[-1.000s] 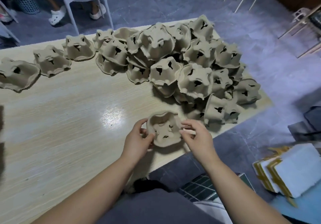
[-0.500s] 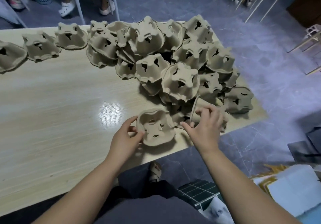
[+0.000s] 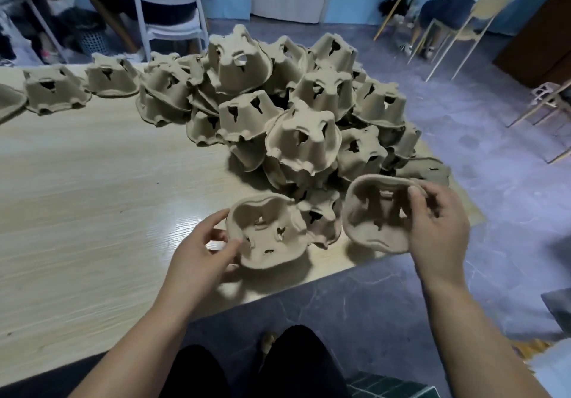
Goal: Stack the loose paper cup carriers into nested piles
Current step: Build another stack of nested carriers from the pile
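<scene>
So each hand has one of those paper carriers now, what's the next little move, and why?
Probably bring the carrier in the right hand across and drop it into the one held by the left hand. Both the right carrier and the left carrier face open side up, apart from each other at the table's near edge, so they look ready to nest.

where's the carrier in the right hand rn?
In the head view, the carrier is held by the right hand at the table's near right corner, open side toward the camera, just right of the left hand's carrier.
</scene>
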